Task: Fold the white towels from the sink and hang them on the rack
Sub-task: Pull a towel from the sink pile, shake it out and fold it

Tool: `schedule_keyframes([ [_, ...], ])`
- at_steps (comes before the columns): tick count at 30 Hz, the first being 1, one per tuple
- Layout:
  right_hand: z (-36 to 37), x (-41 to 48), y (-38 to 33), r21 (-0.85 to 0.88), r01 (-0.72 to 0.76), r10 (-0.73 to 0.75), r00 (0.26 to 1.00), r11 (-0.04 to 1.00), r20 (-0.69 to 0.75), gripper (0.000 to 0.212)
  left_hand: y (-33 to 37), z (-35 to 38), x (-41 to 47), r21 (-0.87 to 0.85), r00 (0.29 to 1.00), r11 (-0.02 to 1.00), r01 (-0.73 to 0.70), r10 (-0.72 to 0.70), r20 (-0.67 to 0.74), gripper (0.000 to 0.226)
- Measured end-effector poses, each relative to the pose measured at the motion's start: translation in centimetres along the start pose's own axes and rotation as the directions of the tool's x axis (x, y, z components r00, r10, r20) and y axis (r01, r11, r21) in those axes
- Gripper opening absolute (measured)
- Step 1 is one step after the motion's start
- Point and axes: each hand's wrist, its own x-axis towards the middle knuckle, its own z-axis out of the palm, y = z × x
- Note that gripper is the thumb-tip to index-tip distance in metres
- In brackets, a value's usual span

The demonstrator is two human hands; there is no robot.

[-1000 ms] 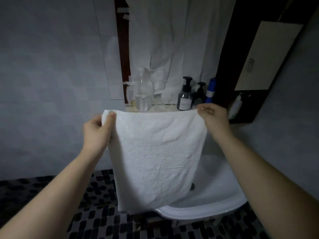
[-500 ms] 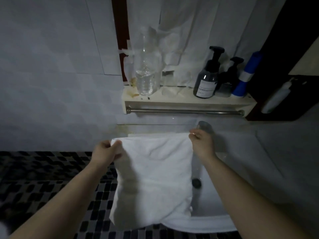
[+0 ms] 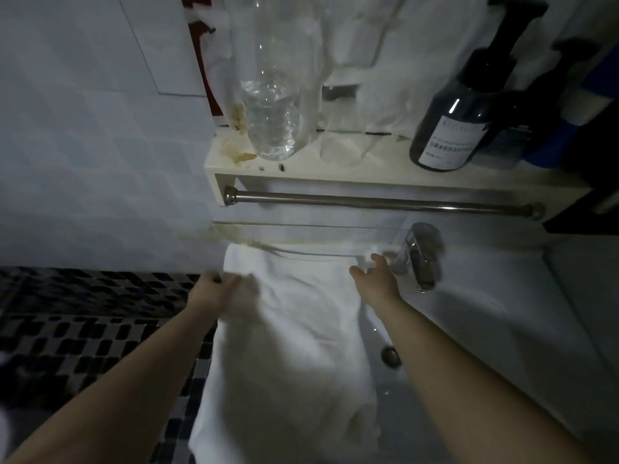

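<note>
The left hand (image 3: 216, 289) has its fingers curled shut on the left side of the white towel (image 3: 291, 346), a little below its far corner; motion blur softens the grip. The right hand (image 3: 373, 279) lies flatter, fingers pointing forward and slightly spread, their tips touching the towel's far right corner; whether they pinch it I cannot tell. The towel lies spread over the left part of the white sink (image 3: 485, 313), its far edge against the back rim and its near end hanging over the front. The drain (image 3: 390, 356) shows just beside its right edge. The chrome faucet (image 3: 420, 256) stands just right of the right hand. Above, the steel rail (image 3: 378, 201) under the cream shelf (image 3: 335, 167) is bare; a clear water bottle (image 3: 273, 105) and a dark pump bottle (image 3: 459, 118) stand on the shelf.
</note>
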Motion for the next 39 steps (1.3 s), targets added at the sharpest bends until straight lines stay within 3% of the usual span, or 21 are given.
schedule_keyframes([
  [4, 1.7, -1.3, 4.0, -0.097, -0.153, 0.165, 0.976, 0.984, 0.139, 0.063, -4.3, 2.5, -2.2, 0.159, 0.989, 0.982, 0.102, -0.117, 0.092, 0.042],
  [7, 2.5, -2.9, 7.3, -0.005, -0.202, 0.198, 0.958, 0.979, 0.205, 0.044, -6.0, 3.0, -4.3, 0.138, 0.984, 0.975, 0.175, -0.178, 0.014, 0.051],
  [9, 2.5, -4.2, 8.8, 0.000, -0.256, 0.246, 0.927, 0.967, 0.285, 0.042, -6.6, 3.0, -5.5, 0.119, 0.982, 0.975, 0.189, -0.189, -0.009, 0.053],
  [11, 2.3, -5.4, 9.9, -0.030, -0.291, 0.287, 0.917, 0.956, 0.277, 0.039, -7.1, 2.8, -6.6, 0.107, 0.981, 0.976, 0.192, -0.194, 0.007, 0.056],
  [14, 2.3, -6.9, 11.6, -0.031, -0.343, 0.338, 0.901, 0.939, 0.271, 0.052, -8.0, 2.3, -7.9, 0.106, 0.974, 0.971, 0.215, -0.221, 0.049, 0.055],
  [16, 2.7, -8.4, 13.0, -0.041, -0.430, 0.412, 0.828, 0.902, 0.379, 0.062, -9.2, 2.0, -8.9, 0.098, 0.966, 0.968, 0.232, -0.241, 0.091, 0.054],
  [18, 2.9, -10.3, 14.1, -0.016, -0.480, 0.439, 0.788, 0.877, 0.432, 0.058, -10.4, 1.9, -10.2, 0.028, 0.953, 0.965, 0.261, -0.262, 0.152, 0.059],
  [21, 3.2, -12.3, 14.9, 0.113, -0.433, 0.378, 0.867, 0.894, 0.324, 0.044, -11.6, 1.7, -12.0, -0.089, 0.943, 0.960, 0.266, -0.239, 0.232, 0.058],
  [25, 2.3, -13.5, 14.1, 0.353, -0.291, 0.231, 0.952, 0.889, 0.201, 0.020, -11.5, 0.8, -13.6, -0.170, 0.974, 0.976, 0.133, -0.097, 0.206, 0.047],
  [29, -0.1, -15.0, 12.8, 0.487, -0.216, 0.120, 0.968, 0.846, 0.221, 0.042, -10.6, -0.4, -15.1, -0.376, 0.990, 0.926, 0.023, 0.031, 0.138, 0.040],
  [31, -1.0, -16.2, 13.1, 0.433, -0.260, 0.141, 0.948, 0.863, 0.287, 0.049, -10.9, -0.7, -16.1, -0.366, 0.989, 0.930, -0.024, 0.076, 0.128, 0.038],
  [33, -1.7, -18.0, 14.2, 0.296, -0.361, 0.229, 0.888, 0.884, 0.399, 0.049, -12.2, -0.7, -16.9, -0.251, 0.984, 0.968, -0.019, 0.062, 0.164, 0.043],
  [36, -1.6, -20.7, 15.9, 0.118, -0.426, 0.319, 0.809, 0.897, 0.493, 0.040, -14.8, -0.8, -17.6, -0.131, 0.955, 0.983, 0.126, -0.084, 0.286, 0.049],
  [39, -0.5, -21.5, 16.5, 0.107, -0.336, 0.268, 0.876, 0.936, 0.402, 0.025, -15.5, -1.2, -18.2, -0.265, 0.894, 0.933, 0.243, -0.110, 0.434, 0.050],
])
